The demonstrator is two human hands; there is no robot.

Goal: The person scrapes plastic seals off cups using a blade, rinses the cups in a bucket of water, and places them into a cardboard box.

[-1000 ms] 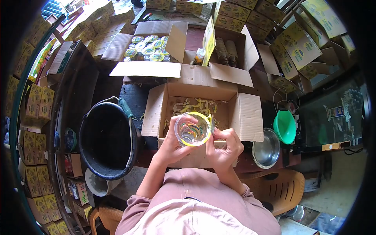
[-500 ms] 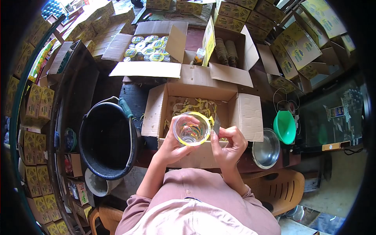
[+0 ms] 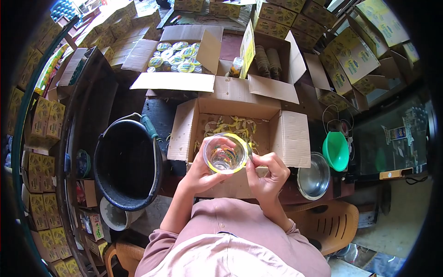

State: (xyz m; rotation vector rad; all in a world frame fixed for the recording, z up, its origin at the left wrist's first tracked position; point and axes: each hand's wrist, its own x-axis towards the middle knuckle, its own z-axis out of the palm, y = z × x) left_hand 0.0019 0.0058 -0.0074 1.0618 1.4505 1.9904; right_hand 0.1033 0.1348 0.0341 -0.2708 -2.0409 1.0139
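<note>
My left hand (image 3: 203, 168) is wrapped round a clear plastic cup (image 3: 225, 161), its open mouth tilted up toward me. Remains of a yellow seal line part of the cup's rim. At the rim's right side, my right hand (image 3: 268, 173) pinches a thin flat blade (image 3: 250, 150), seen nearly edge-on. Whether the blade touches the rim I cannot tell. Below both hands stands an open cardboard box (image 3: 284, 138), with yellow and pale strips (image 3: 237, 125) scattered on its bottom.
A black bucket (image 3: 99, 164) stands left; a metal bowl (image 3: 301, 177) and a green basin (image 3: 336, 151) are at right. Behind are a carton of sealed cups (image 3: 182, 57) and a carton with stacked cups (image 3: 267, 60). Chairs (image 3: 344, 219) stand near me.
The blade has turned from showing its flat side to nearly edge-on and sits closer to the cup's rim. A yellow scrap by the rim's right side no longer shows.
</note>
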